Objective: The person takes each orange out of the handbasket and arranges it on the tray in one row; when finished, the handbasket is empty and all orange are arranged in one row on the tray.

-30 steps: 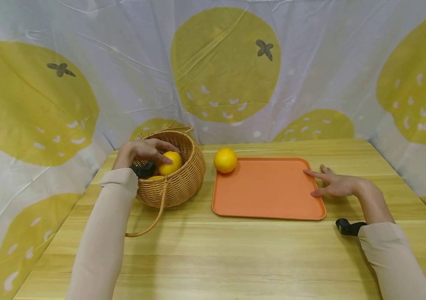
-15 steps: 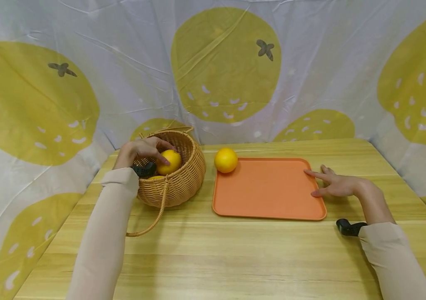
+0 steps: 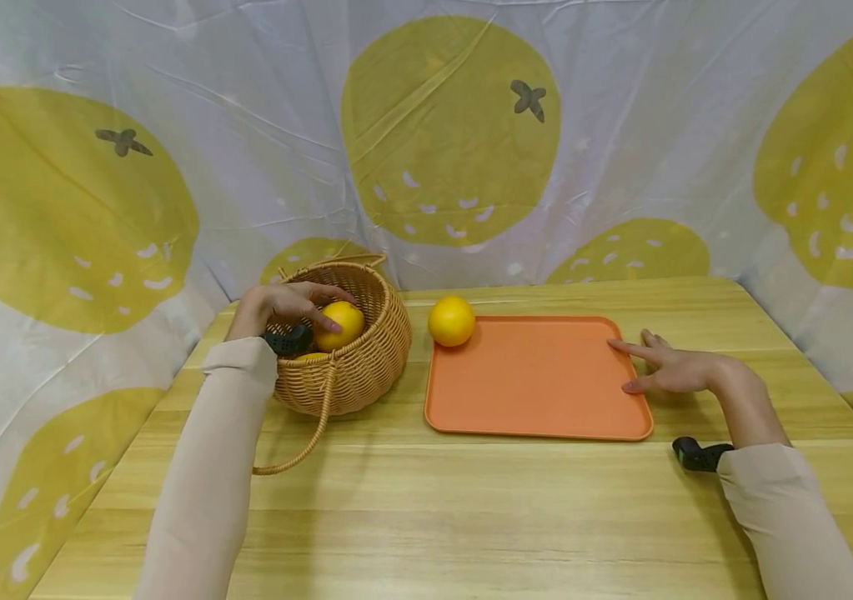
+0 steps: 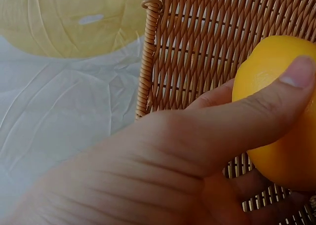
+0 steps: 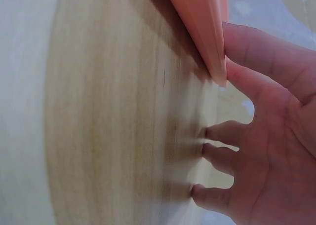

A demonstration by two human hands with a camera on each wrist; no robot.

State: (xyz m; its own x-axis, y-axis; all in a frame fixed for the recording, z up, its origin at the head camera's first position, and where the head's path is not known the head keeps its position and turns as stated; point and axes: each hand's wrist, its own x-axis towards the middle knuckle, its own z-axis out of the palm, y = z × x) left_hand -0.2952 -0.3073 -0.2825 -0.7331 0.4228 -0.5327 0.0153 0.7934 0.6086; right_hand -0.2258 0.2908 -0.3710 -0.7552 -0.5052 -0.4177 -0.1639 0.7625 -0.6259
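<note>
A round wicker basket (image 3: pixel 366 367) stands at the left of the wooden table. My left hand (image 3: pixel 287 304) reaches into it, fingers and thumb curled round a yellow-orange fruit (image 3: pixel 342 323); the left wrist view shows the thumb lying across that fruit (image 4: pixel 281 111) against the basket's woven wall (image 4: pixel 197 47). Another fruit (image 3: pixel 311 356) peeks out lower in the basket. A third fruit (image 3: pixel 451 320) sits on the far left corner of the orange tray (image 3: pixel 539 383). My right hand (image 3: pixel 669 367) rests with straight fingers at the tray's right edge (image 5: pixel 202 22), thumb and forefinger on either side of its rim.
The basket's loose handle (image 3: pixel 298 442) hangs forward onto the table (image 3: pixel 471 517). A fruit-print cloth (image 3: pixel 456 142) walls the table at the back and sides. Black wrist mounts (image 3: pixel 696 455) sit at both cuffs.
Almost nothing differs; the fruit in my left hand has shifted very slightly within the basket. The right hand has stayed at the tray's edge.
</note>
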